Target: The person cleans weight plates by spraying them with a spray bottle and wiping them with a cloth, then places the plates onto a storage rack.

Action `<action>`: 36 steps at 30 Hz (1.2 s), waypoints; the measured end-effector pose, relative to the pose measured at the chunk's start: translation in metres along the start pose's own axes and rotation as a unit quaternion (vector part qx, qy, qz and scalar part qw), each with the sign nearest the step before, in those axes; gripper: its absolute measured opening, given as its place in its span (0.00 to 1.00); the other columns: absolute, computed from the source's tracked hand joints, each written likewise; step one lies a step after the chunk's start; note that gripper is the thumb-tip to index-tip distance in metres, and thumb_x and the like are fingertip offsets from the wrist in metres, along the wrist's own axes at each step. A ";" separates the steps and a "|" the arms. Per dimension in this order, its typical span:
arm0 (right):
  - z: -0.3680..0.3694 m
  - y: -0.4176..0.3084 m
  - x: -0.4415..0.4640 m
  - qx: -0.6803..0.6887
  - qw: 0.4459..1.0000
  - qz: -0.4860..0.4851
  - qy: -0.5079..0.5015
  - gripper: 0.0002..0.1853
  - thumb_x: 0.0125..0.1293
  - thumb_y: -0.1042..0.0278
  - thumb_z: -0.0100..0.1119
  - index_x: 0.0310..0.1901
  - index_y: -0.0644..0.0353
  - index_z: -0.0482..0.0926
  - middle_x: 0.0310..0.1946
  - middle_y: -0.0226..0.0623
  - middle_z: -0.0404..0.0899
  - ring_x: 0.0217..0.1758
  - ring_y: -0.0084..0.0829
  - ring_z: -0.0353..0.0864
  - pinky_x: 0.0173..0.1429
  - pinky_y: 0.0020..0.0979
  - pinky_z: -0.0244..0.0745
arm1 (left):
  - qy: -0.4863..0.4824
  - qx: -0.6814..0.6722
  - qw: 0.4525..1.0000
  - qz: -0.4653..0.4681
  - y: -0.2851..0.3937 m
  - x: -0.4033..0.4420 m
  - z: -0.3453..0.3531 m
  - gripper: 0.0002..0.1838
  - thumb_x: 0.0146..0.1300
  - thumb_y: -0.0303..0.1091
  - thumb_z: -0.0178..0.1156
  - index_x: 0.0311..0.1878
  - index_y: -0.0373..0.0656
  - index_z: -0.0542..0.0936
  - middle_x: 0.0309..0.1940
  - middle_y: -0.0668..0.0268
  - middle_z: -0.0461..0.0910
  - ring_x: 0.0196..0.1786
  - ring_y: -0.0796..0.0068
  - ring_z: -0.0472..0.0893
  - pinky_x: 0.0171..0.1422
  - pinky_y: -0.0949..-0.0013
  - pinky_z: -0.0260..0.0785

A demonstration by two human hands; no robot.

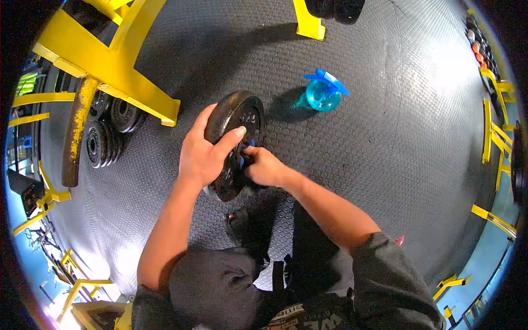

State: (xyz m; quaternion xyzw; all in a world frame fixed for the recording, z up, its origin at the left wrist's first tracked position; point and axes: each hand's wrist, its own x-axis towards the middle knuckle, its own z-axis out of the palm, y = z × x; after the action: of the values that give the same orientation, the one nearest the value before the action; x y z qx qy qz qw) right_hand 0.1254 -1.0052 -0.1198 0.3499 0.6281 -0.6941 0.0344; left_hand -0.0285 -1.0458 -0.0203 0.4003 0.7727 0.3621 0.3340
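Observation:
A black weight plate stands on its edge, tilted, in front of my knees. My left hand grips its left side, with the thumb across the near face. At the plate's centre my right hand is closed on a blue cloth, only partly visible between the fingers and the plate. A spray bottle with blue liquid and a blue top is on the floor to the right, beyond the plate.
Yellow frame legs rise at the upper left, and another yellow foot is at the top. More weight plates stand at the left. Yellow racks line the right edge of the black textured floor.

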 end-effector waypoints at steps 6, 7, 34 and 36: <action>-0.012 0.015 -0.005 -0.059 0.991 -0.114 -0.031 0.31 0.50 0.71 0.58 0.61 0.47 0.75 0.45 0.40 0.76 0.49 0.41 0.77 0.45 0.37 0.75 | -0.009 -0.002 1.000 0.000 -0.004 0.001 0.000 0.36 0.53 0.46 0.70 0.62 0.36 0.71 0.50 0.52 0.80 0.52 0.62 0.81 0.59 0.65 0.70; -0.017 0.014 -0.004 -0.365 0.899 -0.232 0.068 0.29 0.54 0.68 0.57 0.61 0.41 0.76 0.47 0.37 0.75 0.49 0.39 0.76 0.44 0.36 0.73 | -0.006 0.006 1.000 0.001 -0.004 0.002 -0.001 0.36 0.52 0.45 0.70 0.62 0.36 0.71 0.50 0.52 0.80 0.52 0.62 0.81 0.59 0.65 0.71; 0.066 -0.002 -0.007 0.027 0.901 -0.193 0.388 0.27 0.69 0.69 0.49 0.68 0.64 0.59 0.57 0.61 0.67 0.61 0.58 0.66 0.66 0.46 0.62 | -0.003 0.041 0.999 0.015 0.005 -0.022 0.011 0.36 0.56 0.43 0.66 0.66 0.42 0.67 0.51 0.47 0.80 0.53 0.51 0.80 0.58 0.58 0.72; 0.067 -0.011 -0.007 0.034 0.892 -0.204 0.403 0.26 0.70 0.69 0.48 0.67 0.64 0.60 0.54 0.61 0.70 0.59 0.57 0.69 0.64 0.45 0.64 | 0.004 0.053 0.998 0.023 -0.003 -0.019 0.008 0.34 0.57 0.40 0.66 0.66 0.42 0.67 0.51 0.50 0.80 0.52 0.56 0.81 0.57 0.61 0.72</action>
State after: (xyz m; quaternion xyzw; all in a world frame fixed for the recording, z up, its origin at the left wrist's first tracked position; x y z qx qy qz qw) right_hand 0.0959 -1.0654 -0.1092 0.4646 0.6218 -0.5061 -0.3760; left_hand -0.0143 -1.0613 -0.0222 0.4337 0.7827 0.3301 0.3006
